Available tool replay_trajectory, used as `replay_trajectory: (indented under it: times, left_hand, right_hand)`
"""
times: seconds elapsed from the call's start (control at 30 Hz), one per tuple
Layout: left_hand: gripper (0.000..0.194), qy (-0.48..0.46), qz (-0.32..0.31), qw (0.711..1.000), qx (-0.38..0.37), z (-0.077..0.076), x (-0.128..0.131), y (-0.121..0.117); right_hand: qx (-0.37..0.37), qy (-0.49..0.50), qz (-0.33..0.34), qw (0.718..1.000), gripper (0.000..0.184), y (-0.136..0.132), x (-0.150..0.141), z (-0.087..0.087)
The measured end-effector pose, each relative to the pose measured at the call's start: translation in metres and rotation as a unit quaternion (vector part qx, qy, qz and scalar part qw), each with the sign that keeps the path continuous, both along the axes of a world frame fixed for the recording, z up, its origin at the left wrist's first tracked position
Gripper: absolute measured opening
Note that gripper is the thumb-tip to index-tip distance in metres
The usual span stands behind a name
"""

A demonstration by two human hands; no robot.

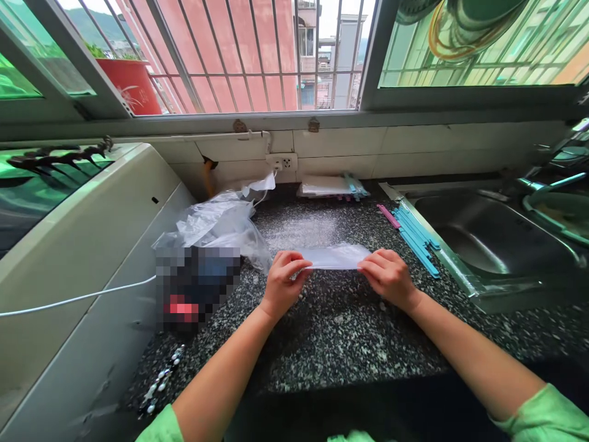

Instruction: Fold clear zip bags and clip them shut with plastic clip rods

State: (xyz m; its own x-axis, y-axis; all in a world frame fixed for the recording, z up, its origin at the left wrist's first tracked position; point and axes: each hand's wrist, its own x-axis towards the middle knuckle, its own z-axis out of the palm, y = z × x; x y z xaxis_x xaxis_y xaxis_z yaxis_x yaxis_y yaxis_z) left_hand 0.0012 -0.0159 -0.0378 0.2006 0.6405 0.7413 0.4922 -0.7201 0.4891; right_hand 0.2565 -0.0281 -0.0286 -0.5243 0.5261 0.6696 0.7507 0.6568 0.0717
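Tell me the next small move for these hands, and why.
Perhaps lay the clear plastic flat on the counter: the left hand and right hand pinch its two ends, and the near edge between them runs nearly straight, so it may settle without folding.

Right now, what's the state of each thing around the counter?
Left hand: pinched shut
Right hand: pinched shut
Clear plastic: spread, held at both ends
Plastic bag: crumpled
Teal strips: loose, piled
Pink strips: loose
Sink: uncovered
Wall socket: plug in
Window: open in the middle
Pixelated item: can't tell
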Motion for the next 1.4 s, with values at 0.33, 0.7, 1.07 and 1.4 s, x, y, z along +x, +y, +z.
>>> replay_trajectory:
  times: [0.33,0.7,1.07,1.4]
  left_hand:
    - [0.013,-0.116,0.009,0.991,-0.063,0.013,-0.007,-0.005]
    - [0.012,-0.116,0.081,0.990,0.003,0.015,-0.005,-0.012]
    - [0.004,-0.079,0.131,0.988,-0.024,0.023,-0.009,-0.014]
    - [0.006,-0.063,0.129,0.989,-0.022,0.023,-0.008,-0.017]
  right_hand:
    - [-0.059,0.100,0.027,0.993,0.011,-0.002,0.007,0.008]
    - [-0.068,0.069,0.055,0.994,0.016,0.003,-0.043,0.021]
    - [-0.063,0.089,0.053,0.993,0.015,0.011,-0.045,0.014]
    - [-0.066,0.097,0.034,0.992,0.017,0.010,-0.042,0.012]
